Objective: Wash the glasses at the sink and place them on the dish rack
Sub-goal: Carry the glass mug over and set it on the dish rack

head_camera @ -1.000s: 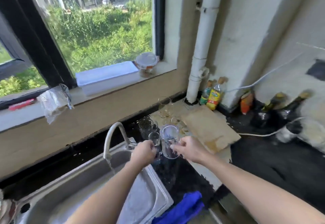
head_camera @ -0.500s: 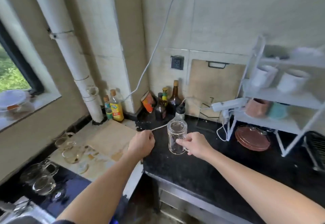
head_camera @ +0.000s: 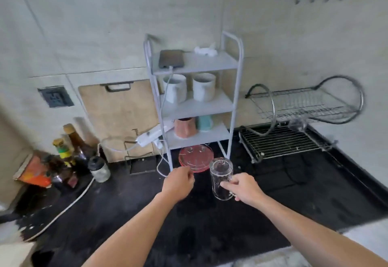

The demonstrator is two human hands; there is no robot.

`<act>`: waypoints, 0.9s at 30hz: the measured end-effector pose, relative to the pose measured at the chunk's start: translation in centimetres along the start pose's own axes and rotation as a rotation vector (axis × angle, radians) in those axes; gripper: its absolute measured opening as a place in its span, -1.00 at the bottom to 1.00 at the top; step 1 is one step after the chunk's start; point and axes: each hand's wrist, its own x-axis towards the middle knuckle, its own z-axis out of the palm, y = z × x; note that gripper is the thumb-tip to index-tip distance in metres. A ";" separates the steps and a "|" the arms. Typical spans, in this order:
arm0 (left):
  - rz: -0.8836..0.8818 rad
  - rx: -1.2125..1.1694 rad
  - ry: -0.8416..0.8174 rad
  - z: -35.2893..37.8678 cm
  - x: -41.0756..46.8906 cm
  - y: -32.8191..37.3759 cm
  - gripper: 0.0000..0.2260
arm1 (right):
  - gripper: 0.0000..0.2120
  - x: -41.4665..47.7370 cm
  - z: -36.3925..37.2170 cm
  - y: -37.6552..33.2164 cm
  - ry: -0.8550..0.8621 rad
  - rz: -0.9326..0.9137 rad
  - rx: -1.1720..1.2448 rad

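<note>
While right hand (head_camera: pixel 243 188) grips the glass (head_camera: pixel 220 177) by its handle, left hand (head_camera: pixel 178 182) curled empty, a wet slip could drop it onto the counter (head_camera: pixel 210 235).

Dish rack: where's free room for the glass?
On the rack, lower grid is bare from front rail to one glass at rear. Counter between shelf and rack is free. Crowded: bottles far left, plate under shelf.

Home kitchen, dish rack (head_camera: pixel 294 140), sauce bottles (head_camera: pixel 71 147), black counter (head_camera: pixel 210 224)
</note>
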 end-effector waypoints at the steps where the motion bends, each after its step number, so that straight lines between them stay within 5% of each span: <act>1: 0.046 -0.002 -0.019 0.6 1.6 1.3 -0.82 | -0.52 0.3 -1.1 1.2 0.026 0.038 0.007; 10: 0.409 0.003 -0.102 4.1 11.1 14.0 -0.77 | -0.51 3.1 -10.3 9.1 0.320 0.335 0.110; 20: 0.694 0.014 0.052 9.1 18.4 30.4 -0.76 | -0.57 12.4 -22.1 20.5 0.475 0.480 0.223; 27: 0.422 0.230 0.132 15.9 24.3 36.0 -0.57 | -0.50 21.5 -29.7 28.6 0.422 0.422 0.159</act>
